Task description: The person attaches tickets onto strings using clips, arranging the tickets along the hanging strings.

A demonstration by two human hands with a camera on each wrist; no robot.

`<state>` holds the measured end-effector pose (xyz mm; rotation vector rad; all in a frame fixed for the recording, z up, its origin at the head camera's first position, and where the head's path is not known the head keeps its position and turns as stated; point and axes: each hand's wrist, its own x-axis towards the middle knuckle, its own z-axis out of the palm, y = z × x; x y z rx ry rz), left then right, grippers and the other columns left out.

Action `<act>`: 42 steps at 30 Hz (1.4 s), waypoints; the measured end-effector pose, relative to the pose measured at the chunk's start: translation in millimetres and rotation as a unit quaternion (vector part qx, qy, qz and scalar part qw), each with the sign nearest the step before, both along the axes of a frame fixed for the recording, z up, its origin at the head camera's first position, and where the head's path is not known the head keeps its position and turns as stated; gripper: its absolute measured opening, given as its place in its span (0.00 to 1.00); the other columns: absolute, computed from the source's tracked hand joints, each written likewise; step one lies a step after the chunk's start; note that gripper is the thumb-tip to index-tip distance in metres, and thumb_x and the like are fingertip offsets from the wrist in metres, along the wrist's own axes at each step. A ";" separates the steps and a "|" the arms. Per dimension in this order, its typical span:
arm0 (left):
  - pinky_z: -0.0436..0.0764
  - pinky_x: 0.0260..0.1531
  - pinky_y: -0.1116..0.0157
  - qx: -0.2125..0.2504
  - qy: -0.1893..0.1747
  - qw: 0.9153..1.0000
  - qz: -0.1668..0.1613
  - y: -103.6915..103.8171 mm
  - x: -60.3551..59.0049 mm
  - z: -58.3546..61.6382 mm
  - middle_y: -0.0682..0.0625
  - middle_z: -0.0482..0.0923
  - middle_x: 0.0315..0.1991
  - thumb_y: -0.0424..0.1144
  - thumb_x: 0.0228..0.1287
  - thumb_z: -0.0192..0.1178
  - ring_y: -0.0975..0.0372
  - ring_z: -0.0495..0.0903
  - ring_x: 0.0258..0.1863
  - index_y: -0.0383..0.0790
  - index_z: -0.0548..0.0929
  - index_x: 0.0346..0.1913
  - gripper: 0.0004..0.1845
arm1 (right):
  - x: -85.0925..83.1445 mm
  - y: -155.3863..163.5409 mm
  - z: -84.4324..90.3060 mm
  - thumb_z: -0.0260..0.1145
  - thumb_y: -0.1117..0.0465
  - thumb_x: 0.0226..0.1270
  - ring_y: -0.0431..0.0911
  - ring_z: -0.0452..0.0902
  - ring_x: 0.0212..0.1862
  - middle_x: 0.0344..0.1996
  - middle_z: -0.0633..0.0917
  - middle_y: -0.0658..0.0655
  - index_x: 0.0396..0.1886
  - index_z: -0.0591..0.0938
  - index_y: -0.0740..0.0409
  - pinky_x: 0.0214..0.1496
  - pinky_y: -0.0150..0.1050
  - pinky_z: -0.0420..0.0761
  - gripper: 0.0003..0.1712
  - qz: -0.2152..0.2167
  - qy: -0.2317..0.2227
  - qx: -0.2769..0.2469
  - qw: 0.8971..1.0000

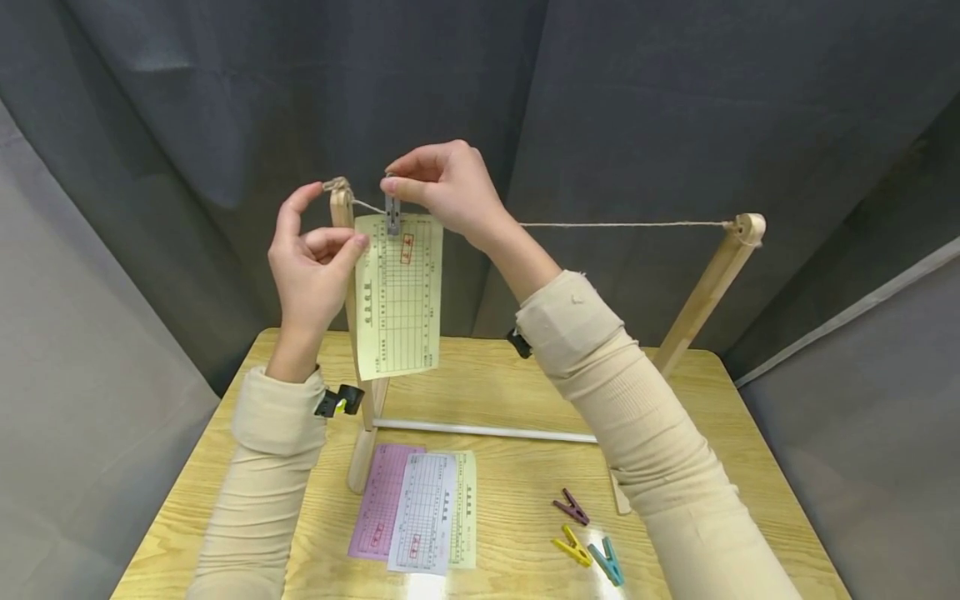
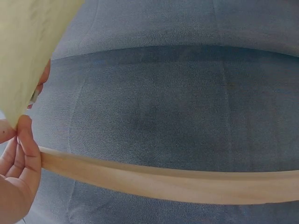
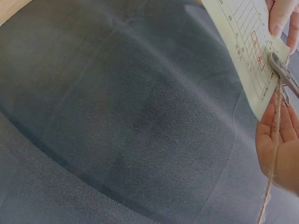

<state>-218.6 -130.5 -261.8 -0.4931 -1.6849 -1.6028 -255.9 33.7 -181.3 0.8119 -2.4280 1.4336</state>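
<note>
A pale yellow printed form [image 1: 401, 317] hangs upright from a thin twine line [image 1: 637, 223] near the left wooden post [image 1: 342, 207]. My left hand [image 1: 307, 271] pinches the form's upper left edge between thumb and fingers, as the left wrist view also shows at the paper's corner [image 2: 18, 107]. A grey clothespin [image 1: 393, 215] sits over the form's top edge at the twine, its jaws on the paper. With thumb and fingertips, my right hand [image 1: 461, 192] pinches the clothespin's upper end. In the right wrist view the clothespin [image 3: 282, 72] crosses the twine beside a red stamp.
Pink [image 1: 378, 500], white [image 1: 423, 508] and yellow [image 1: 465, 508] forms overlap on the wooden table [image 1: 300, 575]. Purple [image 1: 572, 507], yellow [image 1: 573, 547] and teal [image 1: 606, 561] clothespins lie at the front right. A right post [image 1: 708, 292] and white crossbar [image 1: 487, 430] complete the stand.
</note>
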 end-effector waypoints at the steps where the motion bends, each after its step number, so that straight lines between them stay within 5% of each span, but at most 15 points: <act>1: 0.74 0.23 0.75 -0.001 0.000 1.000 0.000 -0.1 -0.2 -0.1 0.60 0.81 0.22 0.23 0.50 0.63 0.69 0.80 0.23 0.32 0.68 0.57 0.28 | 0.1 0.5 -0.2 0.67 0.59 0.58 0.37 0.77 0.36 0.34 0.85 0.51 0.40 0.84 0.60 0.39 0.30 0.75 0.12 0.001 -0.003 0.004 1.000; 10: 0.75 0.23 0.74 -0.003 0.000 1.000 -0.001 -1.0 -1.1 0.1 0.59 0.81 0.22 0.23 0.50 0.63 0.69 0.80 0.23 0.32 0.68 0.57 0.28 | 1.6 3.3 -1.8 0.67 0.56 0.57 0.36 0.78 0.42 0.40 0.84 0.52 0.47 0.81 0.59 0.45 0.30 0.75 0.19 0.013 -0.028 0.008 0.999; 15: 0.75 0.24 0.74 -0.007 -0.004 1.000 0.005 -1.6 -1.3 -0.6 0.48 0.82 0.23 0.23 0.50 0.63 0.69 0.80 0.23 0.33 0.68 0.57 0.28 | 3.0 4.8 -0.6 0.68 0.55 0.56 0.37 0.78 0.45 0.43 0.83 0.52 0.52 0.79 0.59 0.46 0.31 0.75 0.24 0.015 -0.041 0.013 0.999; 20: 0.75 0.23 0.75 -0.037 -0.012 0.998 0.041 -0.9 -0.2 -1.3 0.38 0.81 0.26 0.24 0.51 0.63 0.71 0.79 0.23 0.34 0.68 0.57 0.28 | 3.5 8.0 0.3 0.68 0.54 0.55 0.37 0.77 0.47 0.46 0.82 0.53 0.54 0.78 0.60 0.48 0.30 0.74 0.26 0.009 -0.047 0.001 0.999; 29: 0.75 0.26 0.78 -0.102 -0.040 0.990 0.092 -3.4 6.7 -2.2 0.38 0.82 0.28 0.29 0.52 0.64 0.77 0.77 0.22 0.35 0.68 0.59 0.29 | 7.8 17.9 -2.5 0.65 0.58 0.59 0.40 0.79 0.44 0.45 0.83 0.55 0.52 0.79 0.62 0.46 0.32 0.76 0.21 0.005 -0.038 -0.080 0.996; 36: 0.73 0.28 0.82 -0.170 -0.034 0.978 0.112 -10.2 15.5 -13.3 0.38 0.82 0.29 0.29 0.52 0.64 0.54 0.83 0.26 0.34 0.67 0.61 0.31 | 18.9 31.3 -6.2 0.62 0.64 0.61 0.42 0.80 0.43 0.44 0.83 0.60 0.50 0.79 0.66 0.45 0.36 0.77 0.17 0.028 -0.029 -0.129 0.991; 42: 0.72 0.27 0.84 -0.193 -0.045 0.975 0.100 -16.6 21.5 -26.6 0.36 0.82 0.30 0.27 0.52 0.63 0.51 0.83 0.26 0.31 0.65 0.61 0.32 | 33.7 41.5 -14.7 0.60 0.68 0.61 0.44 0.80 0.44 0.45 0.81 0.64 0.49 0.78 0.71 0.47 0.38 0.76 0.16 0.055 -0.023 -0.150 0.987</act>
